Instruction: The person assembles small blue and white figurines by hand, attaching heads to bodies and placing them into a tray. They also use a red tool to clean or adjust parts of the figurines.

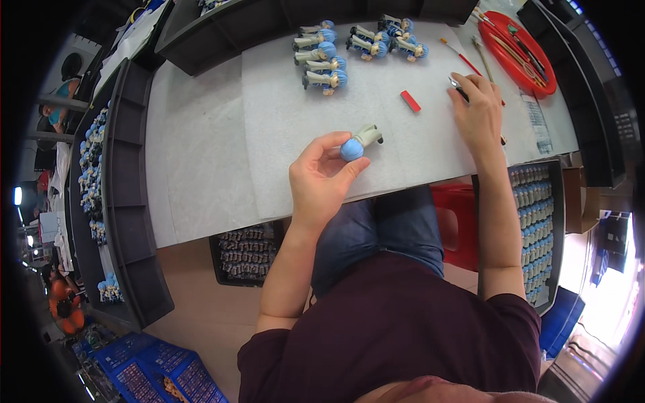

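Note:
In my left hand point(322, 173), pinched between thumb and fingers, is a small figurine point(363, 138) with a round blue head and a pale grey-white coat. It lies tilted, head toward me, its dark feet pointing to the far right. My right hand point(476, 107) is closed on a slim dark tool point(461, 90) with a silvery tip, low over the right side of the white sheet point(282, 127); its exact kind is unclear. Between the hands and farther off rests a small red block point(410, 101). Several similar blue-haired figurines point(324, 60) lie at the far side.
A red oval tray point(485, 35) of brushes and tools sits far right, with a red-handled brush point(463, 56) beside it. Dark crates border the table; one point(131, 201) is on the left. A tray of figurines point(534, 221) stands low right, near a red stool point(457, 225).

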Demonstrator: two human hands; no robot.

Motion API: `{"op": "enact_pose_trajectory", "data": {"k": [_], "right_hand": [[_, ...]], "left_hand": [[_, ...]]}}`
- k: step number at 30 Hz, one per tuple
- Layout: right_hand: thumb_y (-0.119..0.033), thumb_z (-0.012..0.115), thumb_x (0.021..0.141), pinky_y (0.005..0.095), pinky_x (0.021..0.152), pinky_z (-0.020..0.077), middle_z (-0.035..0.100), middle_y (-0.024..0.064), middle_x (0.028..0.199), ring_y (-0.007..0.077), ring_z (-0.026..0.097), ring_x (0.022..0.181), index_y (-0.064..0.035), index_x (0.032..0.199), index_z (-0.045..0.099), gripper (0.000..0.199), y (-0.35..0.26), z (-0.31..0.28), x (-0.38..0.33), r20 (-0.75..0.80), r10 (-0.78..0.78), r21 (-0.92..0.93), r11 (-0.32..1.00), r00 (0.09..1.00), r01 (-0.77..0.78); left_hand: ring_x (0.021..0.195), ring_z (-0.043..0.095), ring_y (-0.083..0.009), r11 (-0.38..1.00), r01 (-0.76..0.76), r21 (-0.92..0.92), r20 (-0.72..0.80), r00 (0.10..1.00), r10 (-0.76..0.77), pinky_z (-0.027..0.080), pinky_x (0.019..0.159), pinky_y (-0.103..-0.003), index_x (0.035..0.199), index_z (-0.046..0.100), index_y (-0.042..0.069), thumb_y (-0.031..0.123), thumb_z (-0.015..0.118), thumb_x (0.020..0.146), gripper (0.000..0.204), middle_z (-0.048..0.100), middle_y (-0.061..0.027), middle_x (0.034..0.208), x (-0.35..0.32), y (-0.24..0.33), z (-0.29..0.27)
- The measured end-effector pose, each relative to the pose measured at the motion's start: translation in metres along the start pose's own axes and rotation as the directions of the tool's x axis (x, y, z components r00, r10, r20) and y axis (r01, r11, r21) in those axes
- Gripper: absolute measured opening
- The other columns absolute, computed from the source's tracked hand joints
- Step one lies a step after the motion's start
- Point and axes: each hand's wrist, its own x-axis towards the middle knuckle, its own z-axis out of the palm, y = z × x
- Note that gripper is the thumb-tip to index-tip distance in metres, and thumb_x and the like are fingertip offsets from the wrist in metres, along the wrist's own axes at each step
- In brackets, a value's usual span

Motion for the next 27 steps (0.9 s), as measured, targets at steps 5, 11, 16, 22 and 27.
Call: {"op": "enact_pose_trajectory", "data": {"k": [5,11,16,22,27], "right_hand": [[-0.014,0.070,0.074,0.0353,0.076,0.0459,0.062,0.0127,0.092,0.0285,0.057,0.084,-0.0035,0.099,0.066,0.027,-0.045,0.010,-0.005,0.211,-0.005,0.365,0.928,0.978,-0.074],[-0.018,0.060,0.088,0.0242,0.076,0.0510,0.062,0.0073,0.095,0.0125,0.061,0.087,0.0035,0.111,0.057,0.031,-0.039,-0.007,0.010,0.796,0.159,0.601,-0.095,0.584,-0.793],[-0.019,0.060,0.089,0.0244,0.079,0.0541,0.059,0.0114,0.099,0.0172,0.061,0.091,0.0063,0.115,0.051,0.038,-0.038,-0.014,0.002,0.855,-0.019,0.471,-0.389,0.518,-0.792],[-0.018,0.058,0.089,0.0238,0.077,0.0549,0.059,0.0107,0.097,0.0176,0.062,0.092,0.0056,0.114,0.051,0.035,-0.044,-0.016,-0.002,0.857,-0.066,0.428,-0.461,0.511,-0.777],[-0.017,0.058,0.089,0.0212,0.073,0.0551,0.059,0.0093,0.095,0.0145,0.062,0.087,0.0053,0.117,0.050,0.036,-0.046,-0.008,-0.006,0.837,-0.139,0.398,-0.510,0.530,-0.763]], "left_hand": [[0.088,0.060,-0.0119,1.000,0.016,0.019,-0.002,1.000,-0.016,0.053,0.078,-0.023,0.105,0.058,-0.004,-0.009,0.070,0.072,0.036,0.061,-0.0115,0.104,0.001,0.000,0.001],[0.087,0.060,-0.0114,0.999,0.027,0.021,-0.007,1.000,-0.027,0.052,0.078,-0.023,0.105,0.058,-0.004,-0.008,0.070,0.072,0.036,0.061,-0.0102,0.100,0.001,-0.001,0.000],[0.086,0.060,-0.0111,0.999,0.032,0.032,-0.003,0.999,-0.032,0.052,0.078,-0.022,0.105,0.058,-0.004,-0.008,0.070,0.072,0.035,0.061,-0.0092,0.098,0.002,0.000,0.000],[0.085,0.060,-0.0119,0.999,0.046,0.001,-0.012,0.999,-0.046,0.051,0.077,-0.025,0.103,0.059,-0.003,-0.003,0.072,0.072,0.033,0.063,-0.0085,0.094,0.002,0.000,0.000],[0.083,0.061,-0.0119,0.998,0.043,-0.039,-0.072,0.996,-0.046,0.051,0.075,-0.025,0.104,0.059,-0.004,-0.003,0.072,0.072,0.034,0.064,-0.0088,0.092,0.003,0.004,0.004]]}}
